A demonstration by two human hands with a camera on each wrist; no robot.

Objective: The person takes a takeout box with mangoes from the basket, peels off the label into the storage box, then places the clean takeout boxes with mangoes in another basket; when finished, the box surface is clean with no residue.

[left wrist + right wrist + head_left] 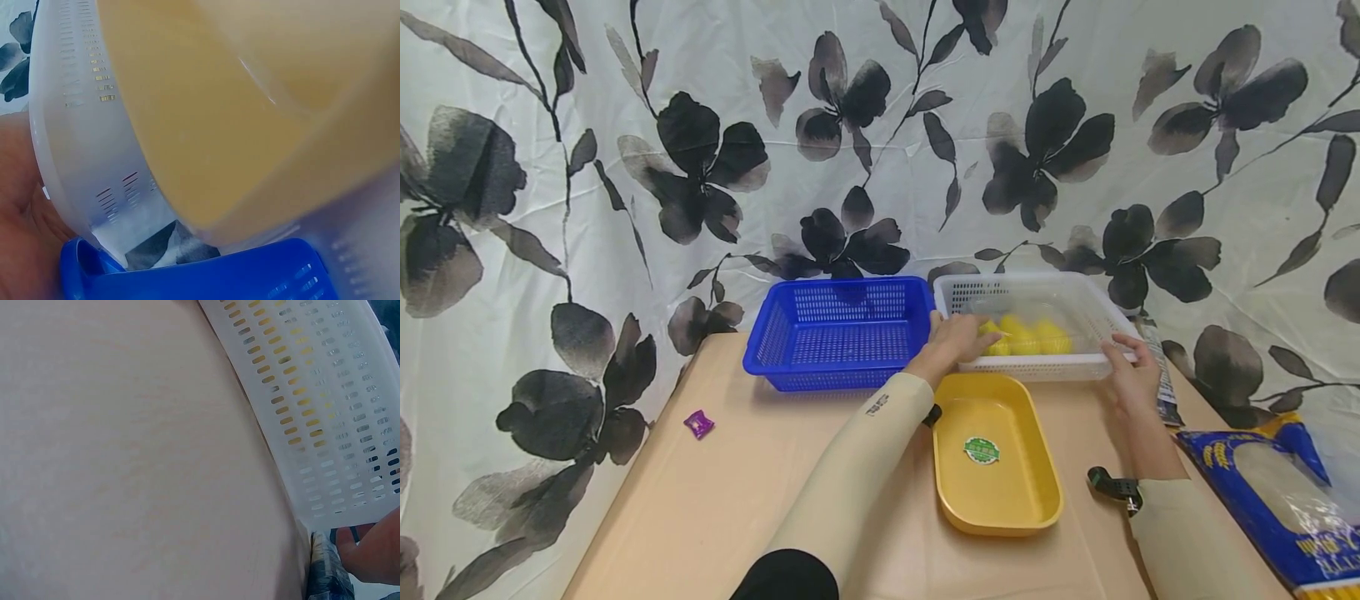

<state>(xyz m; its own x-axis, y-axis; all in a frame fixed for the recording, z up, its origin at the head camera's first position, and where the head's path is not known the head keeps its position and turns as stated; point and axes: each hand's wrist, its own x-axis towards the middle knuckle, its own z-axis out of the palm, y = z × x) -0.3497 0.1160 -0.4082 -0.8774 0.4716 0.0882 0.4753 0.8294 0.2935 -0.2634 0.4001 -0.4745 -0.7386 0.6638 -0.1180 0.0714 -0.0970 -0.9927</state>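
Observation:
A white plastic basket (1037, 367) stands at the back right in the head view. Inside it are several yellow rounded things (1021, 335) under clear plastic; their kind is unclear. At the basket's left front corner, my left hand (953, 340) grips the rim, with fingers reaching over it. My right hand (1133, 371) holds the right front corner. The right wrist view shows the slotted side of the white basket (294, 394), with part of my right hand (375, 553) beside its end. In front of the basket lies a yellow tray (1000, 492) with a green sticker.
A blue basket (835, 367) stands just left of the white one. A small purple wrapped candy (699, 424) lies on the table's left part. At the right edge are a blue and yellow bag (1262, 483) and a dark-and-silver packet (1163, 375). Floral cloth (865, 167) hangs behind.

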